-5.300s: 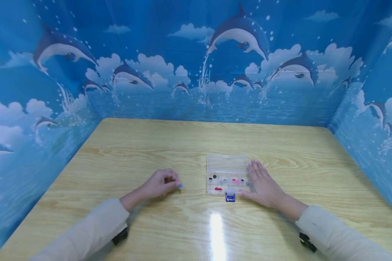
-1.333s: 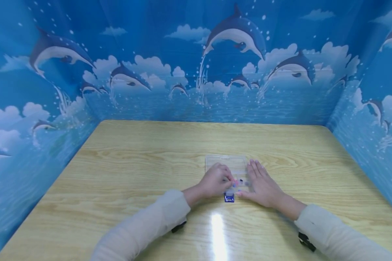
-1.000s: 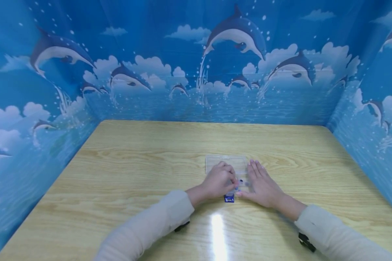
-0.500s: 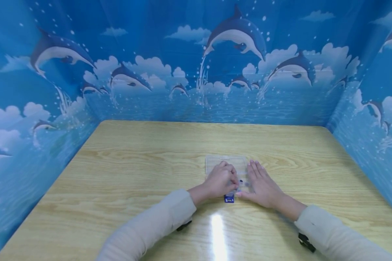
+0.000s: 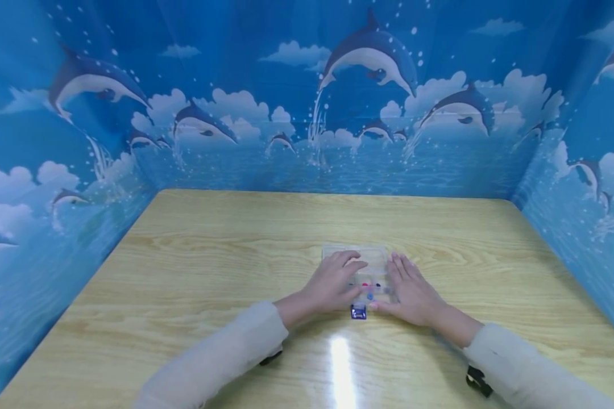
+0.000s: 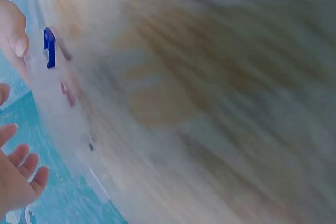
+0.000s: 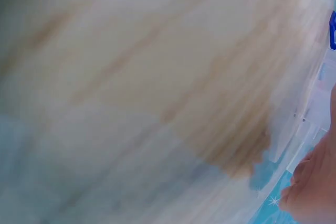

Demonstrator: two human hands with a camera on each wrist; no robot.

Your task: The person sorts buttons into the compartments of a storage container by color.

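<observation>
A clear plastic compartment box (image 5: 384, 296) lies with its lid (image 5: 372, 257) laid back and its blue latch (image 5: 359, 312) toward the front. My left hand (image 5: 330, 284) hovers over the box's left part, fingers spread and nothing between them; in the left wrist view its fingers (image 6: 26, 169) are apart. Inside the box show a small blue piece (image 5: 370, 296), a red piece (image 5: 365, 285) and a black piece (image 5: 378, 285). Flat along the right side rests my right hand (image 5: 414, 292), its thumb by the front edge. My left hand hides the left compartments.
The box sits on a wood-grain table (image 5: 225, 238). A blue dolphin-print curtain (image 5: 297, 113) surrounds the back and sides. A bright light reflection (image 5: 341, 363) shows on the tabletop in front.
My left hand carried a small blue piece from the left to the box, let it go in a front compartment, then opened and drew back slightly left. My right hand stayed put.
</observation>
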